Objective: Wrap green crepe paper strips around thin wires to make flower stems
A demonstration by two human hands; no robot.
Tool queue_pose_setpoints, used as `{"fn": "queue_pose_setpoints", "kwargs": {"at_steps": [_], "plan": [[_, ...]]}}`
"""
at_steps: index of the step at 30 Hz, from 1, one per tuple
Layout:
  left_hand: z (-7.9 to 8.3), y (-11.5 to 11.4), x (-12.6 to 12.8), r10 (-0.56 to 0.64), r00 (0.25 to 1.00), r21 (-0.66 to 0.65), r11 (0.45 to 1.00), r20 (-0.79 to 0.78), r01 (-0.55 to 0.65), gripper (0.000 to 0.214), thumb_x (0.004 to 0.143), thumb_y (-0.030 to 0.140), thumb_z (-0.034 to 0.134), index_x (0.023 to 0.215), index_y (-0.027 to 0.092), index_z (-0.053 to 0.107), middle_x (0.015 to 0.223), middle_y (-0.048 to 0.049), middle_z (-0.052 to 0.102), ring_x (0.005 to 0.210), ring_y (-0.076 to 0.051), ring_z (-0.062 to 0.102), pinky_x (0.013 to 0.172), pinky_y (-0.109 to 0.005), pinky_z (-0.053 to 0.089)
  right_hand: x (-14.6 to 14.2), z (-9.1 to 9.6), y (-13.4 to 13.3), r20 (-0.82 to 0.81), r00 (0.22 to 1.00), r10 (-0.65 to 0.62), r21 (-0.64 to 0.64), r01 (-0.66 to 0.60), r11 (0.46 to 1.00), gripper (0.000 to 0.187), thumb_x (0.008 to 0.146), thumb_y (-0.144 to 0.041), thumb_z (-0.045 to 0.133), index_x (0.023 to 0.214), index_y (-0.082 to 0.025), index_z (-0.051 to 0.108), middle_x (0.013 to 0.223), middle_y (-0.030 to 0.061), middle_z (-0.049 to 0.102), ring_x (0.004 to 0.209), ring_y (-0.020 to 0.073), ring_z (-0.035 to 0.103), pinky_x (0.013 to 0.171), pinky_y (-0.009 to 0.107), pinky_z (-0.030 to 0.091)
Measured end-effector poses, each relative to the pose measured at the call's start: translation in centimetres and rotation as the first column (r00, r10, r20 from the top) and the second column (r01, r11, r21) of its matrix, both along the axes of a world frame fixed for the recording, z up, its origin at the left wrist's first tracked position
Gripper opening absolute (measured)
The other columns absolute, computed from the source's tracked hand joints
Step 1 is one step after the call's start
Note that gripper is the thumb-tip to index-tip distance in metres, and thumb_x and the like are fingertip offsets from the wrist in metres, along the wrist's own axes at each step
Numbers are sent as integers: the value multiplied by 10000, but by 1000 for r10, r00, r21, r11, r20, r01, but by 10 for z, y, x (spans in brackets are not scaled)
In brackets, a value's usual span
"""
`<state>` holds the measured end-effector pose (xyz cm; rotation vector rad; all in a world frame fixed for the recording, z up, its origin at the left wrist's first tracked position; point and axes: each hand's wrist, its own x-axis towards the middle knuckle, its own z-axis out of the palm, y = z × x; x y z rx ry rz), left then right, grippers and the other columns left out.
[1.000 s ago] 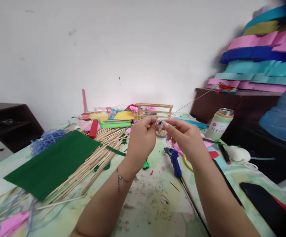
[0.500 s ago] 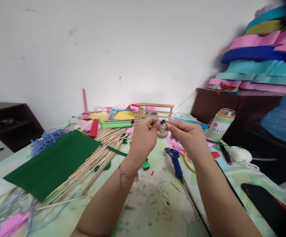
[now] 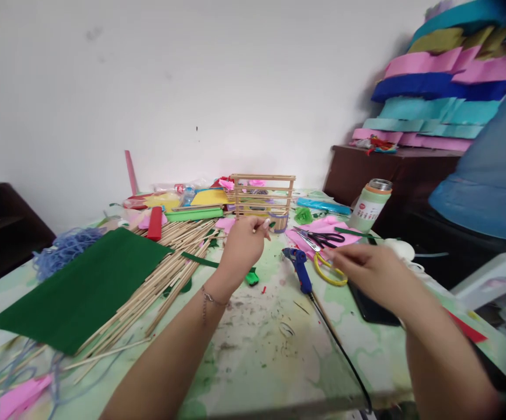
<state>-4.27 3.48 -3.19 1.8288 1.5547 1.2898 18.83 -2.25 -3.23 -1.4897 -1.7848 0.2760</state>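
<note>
My left hand [image 3: 245, 242] is closed in a pinch on a small dark green piece [image 3: 272, 225], probably felt, mostly covered by the fingers. My right hand [image 3: 366, 271] is open and slightly blurred, fingers stretched to the left just over the yellow-handled scissors [image 3: 332, 281]. Whether its fingertips touch the handles I cannot tell. Left of those scissors lies a blue hot glue gun [image 3: 300, 271], its cord running toward the near edge. A black-handled pair of scissors [image 3: 325, 238] rests on pink paper [image 3: 343, 231]. Behind my left hand stands a small wooden stick frame [image 3: 264, 177].
Thin wooden sticks [image 3: 165, 274] lie left of my left hand, beside a dark green felt sheet [image 3: 78, 291] and tangled blue yarn [image 3: 63, 248]. On the right are an uncapped bottle [image 3: 369, 207] and a black phone [image 3: 373, 306]. A red strip [image 3: 154, 223] lies across the sticks.
My right hand has come away from the green piece and moved right and down to the yellow-handled scissors. My left hand keeps its pinch. The view has shifted a little to the right.
</note>
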Motion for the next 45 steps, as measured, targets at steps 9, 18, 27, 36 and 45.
{"fn": "queue_pose_setpoints", "kwargs": {"at_steps": [9, 18, 27, 36, 45], "plan": [[-58, -25, -15, -20, 1000, -194, 981, -20, 16, 316, 862, 260, 475, 572, 188, 575, 689, -34, 667, 718, -189, 603, 662, -271, 409, -28, -115, 63, -48, 999, -16, -332, -1, 943, 336, 698, -457, 651, 851, -159, 667, 812, 85, 673, 643, 194, 592, 576, 301, 431], [-82, -30, -34, 82, 996, -255, 964, 36, -70, 302, 876, 271, 458, 614, 177, 576, 702, -48, 665, 667, -180, 594, 611, -260, 395, -21, -105, 22, -194, 974, -119, -285, 60, 957, 346, 767, -511, 553, 797, -175, 631, 665, 32, 586, 609, 178, 518, 543, 293, 398], [-78, -47, -20, 57, 998, -293, 955, 0, -55, 293, 886, 289, 436, 648, 190, 575, 656, -26, 604, 576, -161, 508, 547, -265, 318, -63, -135, -80, -668, 742, -55, -213, -120, 970, 296, 787, -421, 670, 997, -214, 641, 852, 56, 662, 683, 177, 591, 586, 288, 473], [-74, -58, -15, 29, 988, -269, 961, -151, -69, 299, 925, 267, 414, 659, 198, 533, 735, -26, 600, 689, -181, 529, 605, -282, 326, -76, -134, -69, -579, 815, -15, -147, -86, 985, 227, 824, -390, 625, 970, -216, 631, 779, 30, 638, 653, 174, 586, 624, 294, 481], [-75, -60, -13, 21, 977, -264, 961, -210, -78, 291, 930, 245, 415, 665, 197, 525, 775, -28, 616, 733, -189, 557, 635, -297, 342, -79, -129, -66, -493, 868, 58, -87, -116, 989, 127, 854, -330, 573, 877, -216, 626, 776, 35, 610, 687, 189, 565, 655, 306, 467]]}}
